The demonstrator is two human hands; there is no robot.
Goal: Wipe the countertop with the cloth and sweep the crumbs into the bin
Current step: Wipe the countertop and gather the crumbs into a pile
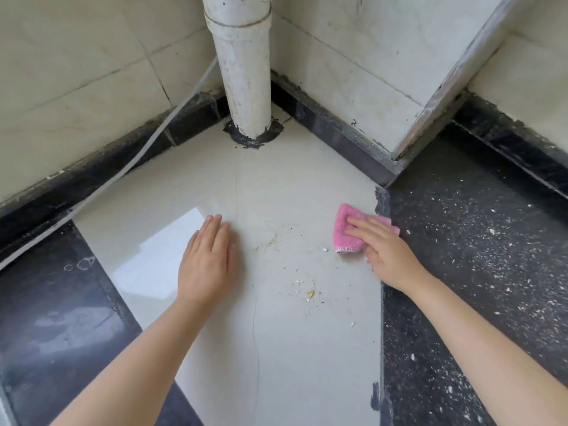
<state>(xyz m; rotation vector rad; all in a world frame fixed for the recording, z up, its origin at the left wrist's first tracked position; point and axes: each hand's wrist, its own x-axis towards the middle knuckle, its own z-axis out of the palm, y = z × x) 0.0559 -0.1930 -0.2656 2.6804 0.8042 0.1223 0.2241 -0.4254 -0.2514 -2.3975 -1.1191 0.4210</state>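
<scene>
Crumbs [273,241] are lying between my flat, empty left hand [206,259] and right fingers [365,230] pressing the cloth [347,236]; I'm risking scattering them.

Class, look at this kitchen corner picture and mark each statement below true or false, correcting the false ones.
1. The right hand presses a pink cloth. True.
2. The left hand holds a brush. False: it lies flat and empty on the pale countertop.
3. Crumbs lie between the two hands. True.
4. The dark speckled counter on the right is free of crumbs. False: pale bits are scattered over it.
5. A white pipe stands in the corner. True.
</scene>
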